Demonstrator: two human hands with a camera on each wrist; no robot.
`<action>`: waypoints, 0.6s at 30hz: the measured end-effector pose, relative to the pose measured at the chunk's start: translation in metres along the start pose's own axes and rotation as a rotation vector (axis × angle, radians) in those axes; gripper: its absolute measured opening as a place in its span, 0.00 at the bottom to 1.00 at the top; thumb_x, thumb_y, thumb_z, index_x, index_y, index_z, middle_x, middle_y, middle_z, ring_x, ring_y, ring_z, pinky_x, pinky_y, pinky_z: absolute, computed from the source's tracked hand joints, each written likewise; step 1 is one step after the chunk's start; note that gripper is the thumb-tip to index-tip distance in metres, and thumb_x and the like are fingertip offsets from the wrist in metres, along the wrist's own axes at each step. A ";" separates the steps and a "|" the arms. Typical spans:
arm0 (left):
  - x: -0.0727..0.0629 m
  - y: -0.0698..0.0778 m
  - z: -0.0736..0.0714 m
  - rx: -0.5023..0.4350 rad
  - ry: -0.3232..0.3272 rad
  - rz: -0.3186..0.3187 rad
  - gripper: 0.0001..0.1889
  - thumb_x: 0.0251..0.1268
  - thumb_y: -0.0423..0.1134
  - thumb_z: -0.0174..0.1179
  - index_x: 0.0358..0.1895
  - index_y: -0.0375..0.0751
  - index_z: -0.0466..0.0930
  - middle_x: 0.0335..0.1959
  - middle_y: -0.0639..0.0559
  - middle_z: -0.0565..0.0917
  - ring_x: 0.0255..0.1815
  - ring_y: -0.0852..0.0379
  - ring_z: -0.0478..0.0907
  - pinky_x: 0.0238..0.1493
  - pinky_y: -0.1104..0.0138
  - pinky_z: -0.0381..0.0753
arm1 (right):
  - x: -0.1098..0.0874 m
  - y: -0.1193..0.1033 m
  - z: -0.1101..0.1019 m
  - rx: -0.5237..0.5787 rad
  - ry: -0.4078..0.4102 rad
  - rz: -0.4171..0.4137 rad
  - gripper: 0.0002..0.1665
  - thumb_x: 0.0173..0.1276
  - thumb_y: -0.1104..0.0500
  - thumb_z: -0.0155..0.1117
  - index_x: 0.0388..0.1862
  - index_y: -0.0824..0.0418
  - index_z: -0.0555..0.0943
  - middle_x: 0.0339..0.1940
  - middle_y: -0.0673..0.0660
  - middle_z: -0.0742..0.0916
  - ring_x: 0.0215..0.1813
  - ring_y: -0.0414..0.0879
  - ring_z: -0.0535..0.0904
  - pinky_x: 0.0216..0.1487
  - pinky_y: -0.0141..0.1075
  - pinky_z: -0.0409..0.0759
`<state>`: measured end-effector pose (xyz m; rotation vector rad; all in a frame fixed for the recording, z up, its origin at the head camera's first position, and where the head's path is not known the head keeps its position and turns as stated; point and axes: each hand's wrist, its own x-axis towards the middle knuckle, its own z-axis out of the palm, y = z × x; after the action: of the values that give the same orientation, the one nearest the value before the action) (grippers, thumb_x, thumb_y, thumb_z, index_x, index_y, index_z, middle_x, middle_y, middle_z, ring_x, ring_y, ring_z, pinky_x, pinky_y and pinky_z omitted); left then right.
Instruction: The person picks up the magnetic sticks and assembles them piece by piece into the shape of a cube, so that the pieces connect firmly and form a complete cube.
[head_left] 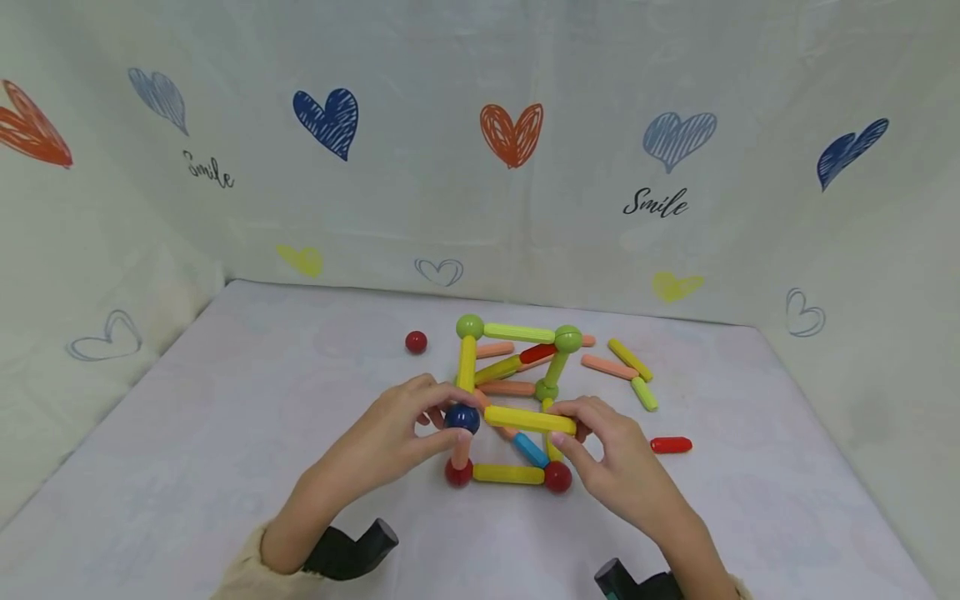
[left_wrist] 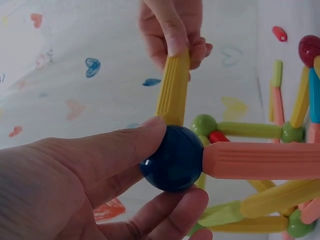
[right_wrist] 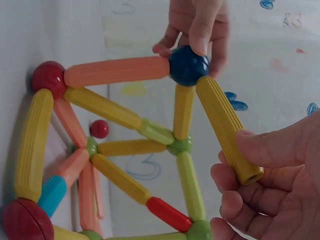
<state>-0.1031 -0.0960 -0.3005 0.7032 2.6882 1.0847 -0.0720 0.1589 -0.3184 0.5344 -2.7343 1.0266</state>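
Observation:
My left hand [head_left: 401, 421] pinches a dark blue ball [head_left: 462, 419] between thumb and fingers. The ball tops a front upright of a frame built of coloured rods and balls. In the left wrist view a salmon rod [left_wrist: 260, 160] runs from this blue ball. My right hand [head_left: 607, 446] holds a yellow rod [head_left: 528, 419] near its outer end, thumb against fingers. In the right wrist view the other end of this yellow rod [right_wrist: 220, 122] meets the blue ball. Below, two red balls [head_left: 557, 477] with a yellow rod [head_left: 508, 474] between them form the frame's front base.
Green balls [head_left: 567, 338] joined by a light green rod [head_left: 519, 333] form the frame's upper back. A loose red ball [head_left: 416, 342] lies behind to the left. Right of the frame lie a red rod [head_left: 671, 445] and joined salmon [head_left: 609, 366], yellow [head_left: 630, 359] and green [head_left: 644, 394] rods.

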 end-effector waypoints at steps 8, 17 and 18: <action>0.000 0.001 0.001 0.003 0.000 -0.022 0.19 0.54 0.53 0.63 0.52 0.60 0.77 0.37 0.56 0.75 0.41 0.58 0.72 0.40 0.69 0.75 | 0.001 -0.002 0.003 0.046 -0.065 0.056 0.15 0.63 0.58 0.63 0.50 0.57 0.78 0.37 0.46 0.81 0.38 0.38 0.73 0.39 0.27 0.77; 0.005 -0.015 -0.009 -0.055 0.027 -0.007 0.29 0.61 0.53 0.58 0.63 0.51 0.63 0.41 0.54 0.80 0.41 0.60 0.76 0.42 0.67 0.77 | 0.005 0.011 0.001 0.121 -0.148 0.070 0.17 0.63 0.53 0.63 0.50 0.54 0.77 0.35 0.43 0.81 0.39 0.40 0.72 0.39 0.30 0.75; 0.007 -0.020 -0.012 -0.059 0.037 -0.008 0.27 0.63 0.52 0.57 0.63 0.50 0.62 0.41 0.53 0.80 0.41 0.59 0.76 0.42 0.67 0.77 | 0.005 0.012 0.000 0.127 -0.153 0.073 0.17 0.63 0.52 0.63 0.50 0.53 0.77 0.35 0.43 0.81 0.39 0.40 0.72 0.39 0.30 0.74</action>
<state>-0.1203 -0.1124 -0.3051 0.6684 2.6748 1.1821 -0.0810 0.1657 -0.3242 0.5581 -2.8538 1.2316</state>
